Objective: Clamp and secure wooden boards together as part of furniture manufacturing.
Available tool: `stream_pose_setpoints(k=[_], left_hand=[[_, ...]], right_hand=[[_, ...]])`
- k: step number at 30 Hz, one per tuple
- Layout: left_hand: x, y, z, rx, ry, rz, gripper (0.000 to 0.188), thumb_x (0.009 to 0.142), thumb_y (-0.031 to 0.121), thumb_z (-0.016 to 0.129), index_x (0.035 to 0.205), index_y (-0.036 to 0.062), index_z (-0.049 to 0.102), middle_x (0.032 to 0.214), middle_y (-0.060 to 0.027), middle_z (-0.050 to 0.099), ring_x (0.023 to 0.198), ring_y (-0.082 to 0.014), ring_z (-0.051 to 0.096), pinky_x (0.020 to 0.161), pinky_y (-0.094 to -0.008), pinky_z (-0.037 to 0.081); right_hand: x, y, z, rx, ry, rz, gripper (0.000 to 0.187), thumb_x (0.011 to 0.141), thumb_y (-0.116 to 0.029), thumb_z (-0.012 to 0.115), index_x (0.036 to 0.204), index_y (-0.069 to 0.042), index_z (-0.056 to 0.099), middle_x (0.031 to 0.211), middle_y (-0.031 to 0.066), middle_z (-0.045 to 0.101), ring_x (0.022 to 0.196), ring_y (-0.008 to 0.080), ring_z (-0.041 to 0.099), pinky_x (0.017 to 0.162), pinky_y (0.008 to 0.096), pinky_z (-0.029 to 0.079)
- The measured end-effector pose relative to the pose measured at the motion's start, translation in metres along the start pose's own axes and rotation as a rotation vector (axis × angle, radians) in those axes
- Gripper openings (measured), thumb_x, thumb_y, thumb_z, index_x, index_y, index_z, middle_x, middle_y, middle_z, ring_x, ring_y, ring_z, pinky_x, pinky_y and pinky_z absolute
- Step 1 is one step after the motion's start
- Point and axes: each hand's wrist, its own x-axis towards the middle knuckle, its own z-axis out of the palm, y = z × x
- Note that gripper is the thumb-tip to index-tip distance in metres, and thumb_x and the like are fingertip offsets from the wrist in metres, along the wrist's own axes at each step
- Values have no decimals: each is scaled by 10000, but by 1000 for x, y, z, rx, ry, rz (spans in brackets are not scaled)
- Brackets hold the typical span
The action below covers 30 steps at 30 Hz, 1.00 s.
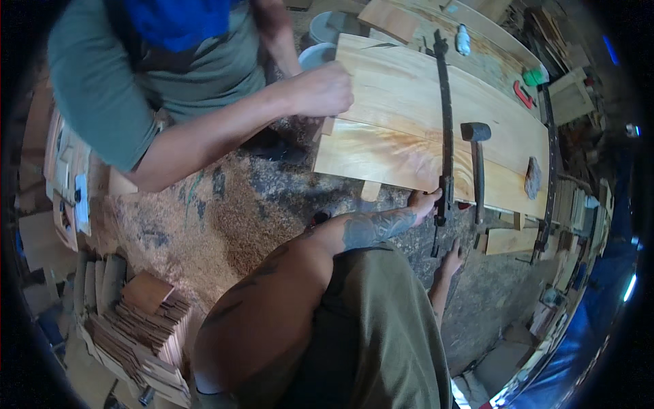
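A wooden panel of joined pale boards (381, 143) lies on supports in front of me. Across it runs a long dark bar clamp (445, 116), its screw end hanging past the panel's near edge. My tattooed left arm reaches to that end, and my left hand (424, 202) is closed on the clamp beside the panel edge; part of the fingers is hidden. Lower and to the right, my right hand (449, 261) is near the clamp's screw handle (435, 244), apart from it, fingers loosely spread and holding nothing visible. A dark-headed mallet (476, 133) lies on the panel right of the clamp.
At the left, another person in a green shirt (99, 102) rests a closed hand (323, 90) by the panel corner. A second bar clamp (550, 157) crosses the right end. Beyond are a bottle (463, 41) and red clamp (523, 95). Stacked wood pieces (146, 334) stand lower left; sawdust covers the floor.
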Motion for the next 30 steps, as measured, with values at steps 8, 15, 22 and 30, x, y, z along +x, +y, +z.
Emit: stream_pose_setpoints(k=[8, 15, 22, 30], left_hand=[[2, -2, -11, -40, -5, -52, 256, 864, 302, 719, 935, 63, 660, 698, -30, 624, 480, -125, 528, 398, -287, 386], [-11, 10, 0, 50, 125, -25, 237, 850, 297, 734, 865, 69, 668, 699, -9, 624, 508, -102, 513, 439, -274, 393], [-10, 10, 2, -19, 106, -97, 217, 866, 293, 721, 867, 90, 645, 738, 11, 604, 572, -84, 516, 465, -237, 393], [-10, 15, -4, 28, 48, -174, 200, 872, 299, 717, 910, 133, 613, 795, 43, 531, 639, -76, 465, 553, -239, 435]], right_hand=[[30, 45, 4, 124, -60, 502, 446, 879, -378, 651, 1193, -85, 533, 1000, 55, 583, 924, 257, 582, 707, 485, 485], [42, 94, 2, 613, -339, 628, 165, 878, -144, 607, 996, -30, 583, 776, 85, 603, 659, 201, 584, 556, 319, 472], [-82, -7, -34, 253, 74, -486, 198, 851, -41, 629, 1038, 8, 673, 970, 97, 663, 796, 161, 549, 715, 270, 440], [-89, 55, -5, -295, -693, -333, 255, 886, -113, 626, 1104, 11, 671, 795, 57, 613, 663, 129, 513, 618, 278, 428]])
